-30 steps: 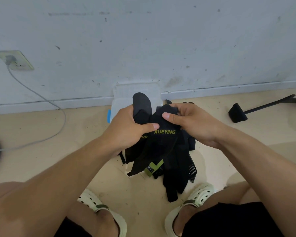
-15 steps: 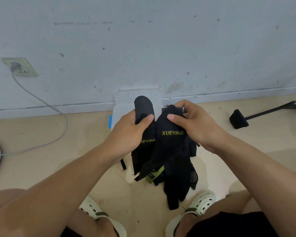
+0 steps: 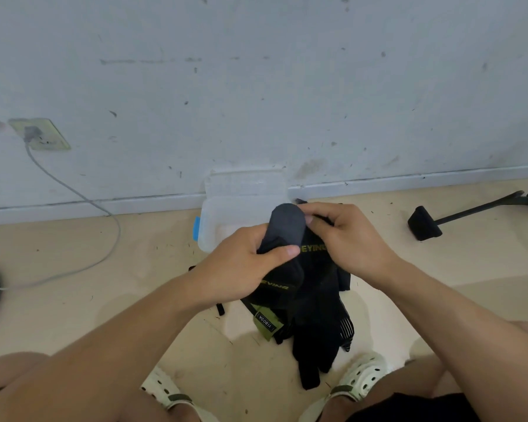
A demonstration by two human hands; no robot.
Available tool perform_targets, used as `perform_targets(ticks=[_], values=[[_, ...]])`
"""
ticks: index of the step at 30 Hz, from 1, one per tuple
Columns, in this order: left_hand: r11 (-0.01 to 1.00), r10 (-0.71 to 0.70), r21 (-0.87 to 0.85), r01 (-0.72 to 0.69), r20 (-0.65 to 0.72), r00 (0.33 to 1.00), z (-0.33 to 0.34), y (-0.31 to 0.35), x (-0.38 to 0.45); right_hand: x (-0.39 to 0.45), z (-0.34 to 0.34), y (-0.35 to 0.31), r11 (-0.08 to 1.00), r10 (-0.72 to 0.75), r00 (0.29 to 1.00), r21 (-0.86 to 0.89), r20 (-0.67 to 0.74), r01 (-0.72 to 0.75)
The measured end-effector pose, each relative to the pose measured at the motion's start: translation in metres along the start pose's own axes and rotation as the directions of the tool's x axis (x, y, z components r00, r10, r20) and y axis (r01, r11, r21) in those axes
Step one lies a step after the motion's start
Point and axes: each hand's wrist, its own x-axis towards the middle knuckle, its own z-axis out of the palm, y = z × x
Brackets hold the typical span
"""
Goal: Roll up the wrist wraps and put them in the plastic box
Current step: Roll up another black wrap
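Wraps: the black wrist wraps hang as one bundle between both hands, long axis running from the raised grey end down toward the floor between the person's shoes. The left hand grips the upper part, thumb pressed across the fabric; the right hand pinches the top edge just beside it. The plastic box stands open directly beyond the hands, against the wall, equally near to either. The box interior is mostly hidden behind the bundle; how many wraps are in the bundle cannot be told.
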Motion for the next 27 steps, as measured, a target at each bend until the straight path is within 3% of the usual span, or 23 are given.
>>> perform_targets(ticks=[4,9,11,14,17,19,27], values=[[1.0,-0.004,0.004,0.005,-0.025,1.0,0.002,-0.003,0.001,-0.009,0.003,-0.015,0.944,0.083,0.991,0.31,0.109,-0.113],[1.0,-0.003,-0.03,0.002,-0.036,0.999,0.003,0.0,0.0,-0.011,0.014,-0.011,0.951,0.025,0.998,0.309,-0.055,-0.007],[0.998,-0.033,-0.049,0.025,-0.181,0.983,0.002,0.002,0.001,-0.009,0.015,-0.009,0.946,0.014,0.999,0.325,-0.038,-0.001],[0.991,-0.092,-0.13,0.04,-0.42,0.903,-0.007,0.002,0.005,-0.008,0.013,-0.009,0.95,-0.004,1.0,0.313,0.016,-0.002],[0.995,-0.089,-0.066,0.07,-0.346,0.934,-0.009,0.001,0.006,-0.009,0.013,-0.01,0.94,-0.026,0.996,0.341,0.087,-0.006],[0.993,-0.068,-0.115,0.035,-0.293,0.954,-0.007,-0.001,0.007,-0.01,0.013,-0.013,0.928,-0.044,0.991,0.372,0.123,-0.005],[0.988,-0.076,-0.155,0.026,-0.327,0.942,-0.006,-0.001,0.006,-0.011,0.013,-0.015,0.895,-0.052,0.986,0.445,0.158,-0.024]])
